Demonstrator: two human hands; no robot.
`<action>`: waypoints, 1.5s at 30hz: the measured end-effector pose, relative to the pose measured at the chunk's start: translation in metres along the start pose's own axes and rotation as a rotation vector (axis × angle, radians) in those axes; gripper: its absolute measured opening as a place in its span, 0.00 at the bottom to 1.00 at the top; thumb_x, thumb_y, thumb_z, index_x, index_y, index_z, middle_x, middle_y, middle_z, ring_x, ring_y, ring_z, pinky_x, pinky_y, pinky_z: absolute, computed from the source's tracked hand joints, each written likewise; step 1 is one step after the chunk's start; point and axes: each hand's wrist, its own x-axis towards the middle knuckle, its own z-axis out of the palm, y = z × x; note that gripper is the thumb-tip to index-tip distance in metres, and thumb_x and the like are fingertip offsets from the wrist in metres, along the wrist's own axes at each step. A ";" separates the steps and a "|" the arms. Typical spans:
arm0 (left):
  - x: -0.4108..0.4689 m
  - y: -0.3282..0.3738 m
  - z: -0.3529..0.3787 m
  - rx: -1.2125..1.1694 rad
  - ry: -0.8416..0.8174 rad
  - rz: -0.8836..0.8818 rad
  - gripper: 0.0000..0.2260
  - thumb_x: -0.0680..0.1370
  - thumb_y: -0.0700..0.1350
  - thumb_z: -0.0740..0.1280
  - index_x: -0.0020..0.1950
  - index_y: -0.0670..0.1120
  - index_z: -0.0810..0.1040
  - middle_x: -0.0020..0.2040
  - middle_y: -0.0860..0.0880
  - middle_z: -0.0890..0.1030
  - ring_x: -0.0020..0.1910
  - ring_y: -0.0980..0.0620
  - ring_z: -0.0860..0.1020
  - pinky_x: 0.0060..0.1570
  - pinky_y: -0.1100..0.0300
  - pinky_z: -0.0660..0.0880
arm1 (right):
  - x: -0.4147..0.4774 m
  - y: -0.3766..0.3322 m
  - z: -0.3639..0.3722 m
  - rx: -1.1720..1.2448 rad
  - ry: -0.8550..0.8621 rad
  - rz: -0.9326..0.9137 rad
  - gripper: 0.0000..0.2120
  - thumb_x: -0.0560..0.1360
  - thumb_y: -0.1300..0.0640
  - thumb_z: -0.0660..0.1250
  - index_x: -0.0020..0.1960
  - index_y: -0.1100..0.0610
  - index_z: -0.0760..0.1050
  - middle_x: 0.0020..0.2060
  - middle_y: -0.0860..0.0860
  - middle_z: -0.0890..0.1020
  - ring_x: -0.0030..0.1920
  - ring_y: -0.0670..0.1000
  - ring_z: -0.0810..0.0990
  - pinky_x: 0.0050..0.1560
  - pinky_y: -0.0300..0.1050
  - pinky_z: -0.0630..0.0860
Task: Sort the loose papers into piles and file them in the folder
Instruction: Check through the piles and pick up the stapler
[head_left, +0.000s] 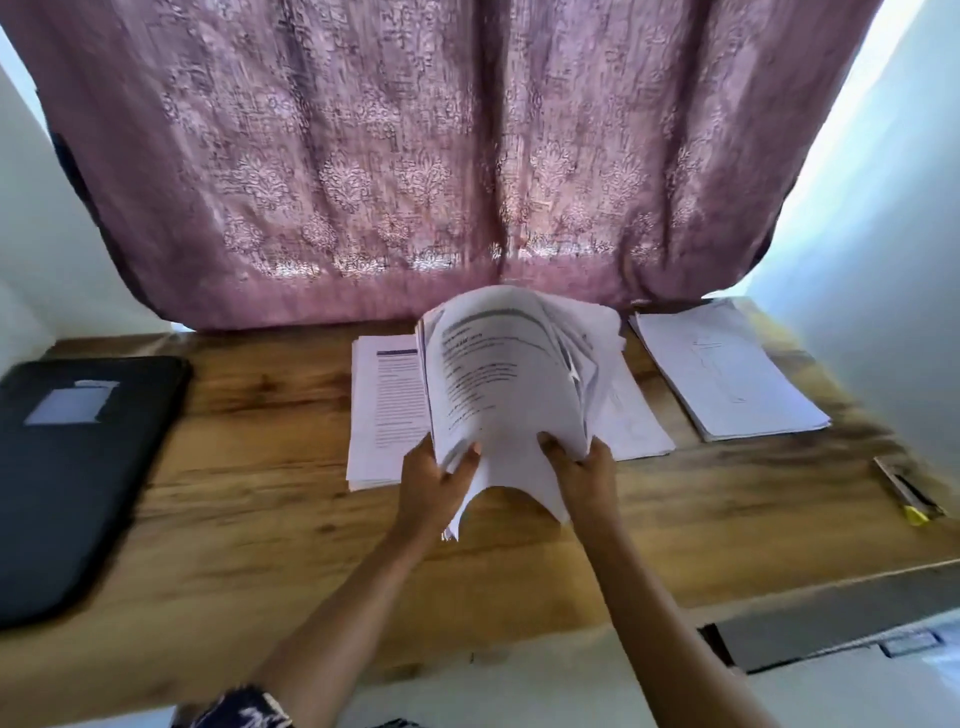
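Head view: left hand (435, 483) and right hand (583, 470) grip the paper sheaf (504, 384) at its near edge; the black folder (78, 467) lies well left, nearer the left hand.

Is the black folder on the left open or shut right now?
Shut: the black folder lies flat on the table, cover closed, no pages showing.

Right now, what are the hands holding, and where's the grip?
A sheaf of papers, by its near edge: left hand at the left corner, right hand at the right.
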 end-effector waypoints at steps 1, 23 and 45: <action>-0.008 -0.001 0.010 0.025 0.014 -0.006 0.16 0.75 0.44 0.72 0.62 0.44 0.77 0.57 0.52 0.79 0.59 0.49 0.79 0.53 0.70 0.75 | -0.002 0.009 -0.002 0.026 0.008 0.023 0.08 0.74 0.59 0.71 0.47 0.64 0.78 0.37 0.55 0.80 0.39 0.54 0.79 0.32 0.37 0.74; -0.040 0.036 0.101 -0.188 0.304 -0.405 0.13 0.77 0.47 0.70 0.60 0.48 0.73 0.50 0.54 0.78 0.44 0.55 0.76 0.38 0.63 0.69 | 0.079 0.038 -0.131 0.088 -0.430 0.084 0.09 0.72 0.56 0.74 0.49 0.59 0.79 0.45 0.54 0.84 0.45 0.54 0.83 0.45 0.47 0.81; 0.010 0.038 0.012 -0.497 -0.224 -0.542 0.49 0.55 0.61 0.82 0.71 0.43 0.70 0.57 0.41 0.82 0.52 0.42 0.82 0.48 0.45 0.81 | 0.087 0.028 -0.195 0.237 -0.602 0.310 0.21 0.58 0.64 0.73 0.50 0.55 0.74 0.47 0.57 0.82 0.50 0.59 0.80 0.56 0.60 0.76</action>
